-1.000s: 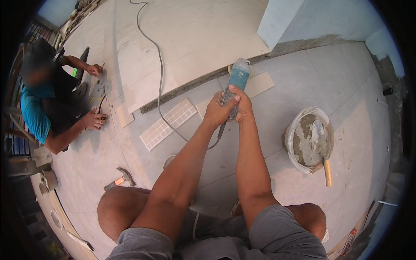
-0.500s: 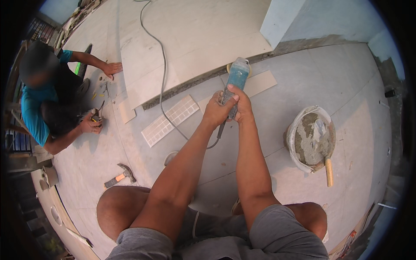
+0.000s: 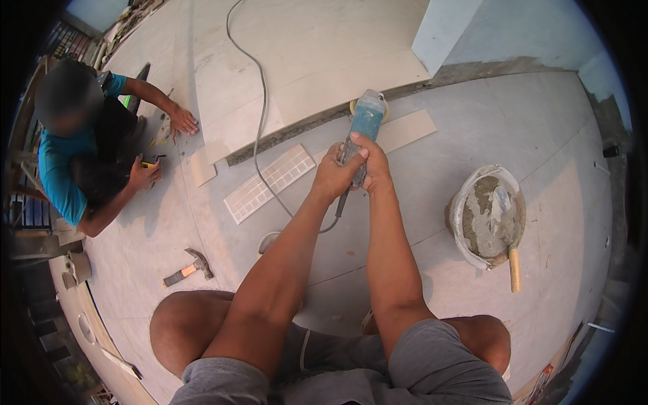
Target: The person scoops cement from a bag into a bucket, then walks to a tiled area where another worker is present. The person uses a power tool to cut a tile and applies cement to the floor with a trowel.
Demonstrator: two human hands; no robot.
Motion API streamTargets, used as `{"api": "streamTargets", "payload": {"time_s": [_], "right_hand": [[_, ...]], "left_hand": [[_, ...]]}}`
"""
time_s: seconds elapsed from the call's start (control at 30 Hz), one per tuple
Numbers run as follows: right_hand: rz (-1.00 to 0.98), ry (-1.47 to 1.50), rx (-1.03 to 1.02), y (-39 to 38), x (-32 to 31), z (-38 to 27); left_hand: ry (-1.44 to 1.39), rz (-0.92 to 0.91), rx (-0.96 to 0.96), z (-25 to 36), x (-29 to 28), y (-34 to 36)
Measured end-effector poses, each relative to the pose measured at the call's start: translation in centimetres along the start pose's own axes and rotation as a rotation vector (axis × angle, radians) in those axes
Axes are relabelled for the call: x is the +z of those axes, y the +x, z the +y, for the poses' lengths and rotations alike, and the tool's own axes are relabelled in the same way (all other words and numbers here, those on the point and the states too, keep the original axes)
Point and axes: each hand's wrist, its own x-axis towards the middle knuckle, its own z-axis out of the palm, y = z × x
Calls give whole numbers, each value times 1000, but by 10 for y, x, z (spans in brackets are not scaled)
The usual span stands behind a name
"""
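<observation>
Both my hands grip a teal angle grinder (image 3: 369,111) at the centre. My left hand (image 3: 333,174) wraps its dark body, and my right hand (image 3: 373,164) holds it from the right, thumb on top. The disc mostly hides under the grinder's head, over or on a plain beige tile strip (image 3: 409,133); whether it touches is unclear. Beside that, left, lies a tile strip with gridded underside (image 3: 263,189). The grey cord (image 3: 260,111) runs from the grinder across the floor and the raised tiled slab (image 3: 314,71). A claw hammer (image 3: 188,270) lies left of my forearms.
A co-worker (image 3: 81,169) in a teal shirt crouches at the left, one hand on the floor, the other holding a small yellow-black tool. A bucket of mortar (image 3: 466,216) with a wooden-handled trowel (image 3: 514,268) stands at right. A pale wall (image 3: 513,34) rises behind the slab's end.
My hands and the grinder have stayed almost still, with the view shifting slightly. The co-worker's upper hand has reached forward and down onto the floor beside the slab.
</observation>
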Motion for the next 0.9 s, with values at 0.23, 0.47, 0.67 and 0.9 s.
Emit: {"api": "streamTargets", "payload": {"time_s": [0.23, 0.47, 0.67, 0.9], "right_hand": [[-40, 18, 7, -3, 2, 6], [-49, 34, 22, -5, 7, 13], [-47, 19, 23, -13, 15, 15], [-27, -10, 5, -9, 8, 18]], "left_hand": [[-23, 33, -18, 4, -1, -11], [1, 55, -2, -11, -9, -9], [8, 63, 17, -10, -13, -17], [22, 61, -7, -3, -11, -23]]}}
